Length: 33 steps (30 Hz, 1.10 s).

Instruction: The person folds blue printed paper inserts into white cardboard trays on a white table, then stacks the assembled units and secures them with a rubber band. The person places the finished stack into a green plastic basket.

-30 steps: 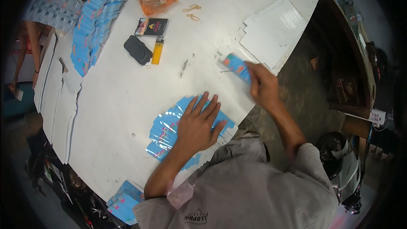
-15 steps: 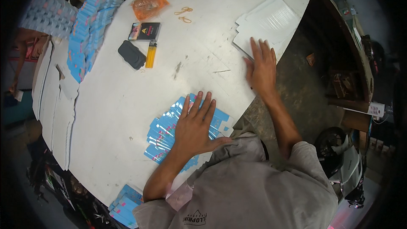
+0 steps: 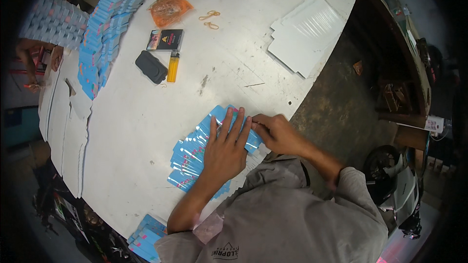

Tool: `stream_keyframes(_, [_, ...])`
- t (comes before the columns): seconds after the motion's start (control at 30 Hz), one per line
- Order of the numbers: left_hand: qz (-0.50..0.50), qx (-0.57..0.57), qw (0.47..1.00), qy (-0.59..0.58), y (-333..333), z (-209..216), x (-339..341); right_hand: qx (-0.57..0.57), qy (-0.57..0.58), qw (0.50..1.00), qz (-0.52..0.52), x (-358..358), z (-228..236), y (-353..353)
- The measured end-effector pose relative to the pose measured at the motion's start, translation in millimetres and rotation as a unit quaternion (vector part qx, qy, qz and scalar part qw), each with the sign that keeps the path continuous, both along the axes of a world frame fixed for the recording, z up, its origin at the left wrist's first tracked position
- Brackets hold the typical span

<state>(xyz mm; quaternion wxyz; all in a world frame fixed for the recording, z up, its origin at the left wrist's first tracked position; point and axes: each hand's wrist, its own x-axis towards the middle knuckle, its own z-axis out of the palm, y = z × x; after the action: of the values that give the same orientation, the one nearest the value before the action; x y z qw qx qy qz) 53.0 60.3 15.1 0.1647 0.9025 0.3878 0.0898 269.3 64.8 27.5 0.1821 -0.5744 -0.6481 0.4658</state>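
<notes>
A fan of flat blue printed carton blanks with pink marks lies at the near edge of the white table. My left hand rests flat on the fan, fingers stretched out over the glossy blanks. Beside its fingertips, my right hand is closed, thumb and forefinger pinching at the right edge of the blue blanks. Its curled fingers partly hide that edge, so how many blanks are gripped does not show. Farther off to the right lies a stack of white blanks, untouched by either hand.
On the white table are an orange plastic packet, rubber bands, a small box, a dark case and a yellow lighter. Long rows of blue blanks curve along the far left. Another person's hand is there.
My right hand has come from the white stack back toward me and closed at the blue fan's right edge. My left hand stays on the fan, its thumb drawn in.
</notes>
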Motion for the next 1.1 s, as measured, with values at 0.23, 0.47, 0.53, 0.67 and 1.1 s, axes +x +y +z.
stream_keyframes(0.23, [0.031, -0.068, 0.995, -0.062, 4.0, -1.3, -1.2, -0.068, 0.124, 0.989, -0.03, 3.1, 5.2, 5.2])
stream_keyframes(0.47, [-0.001, -0.02, 1.0, -0.011, 5.5, -0.7, -1.7, 0.016, 0.057, 0.997, -0.04, 15.0, -4.8, 14.7])
stream_keyframes(0.53, [-0.006, -0.042, 0.999, -0.025, 7.9, 1.9, -4.5, 0.298, -0.068, 0.946, -0.113, 40.0, -9.4, 38.0])
stream_keyframes(0.67, [0.009, -0.051, 0.995, -0.089, 6.7, 3.3, -0.4, 0.361, -0.279, 0.878, -0.146, 88.2, -41.2, 66.2])
stream_keyframes(1.1, [-0.011, -0.009, 1.0, 0.023, 0.4, -0.9, 1.7, 0.033, 0.004, 0.999, -0.037, -9.0, -5.6, -12.9])
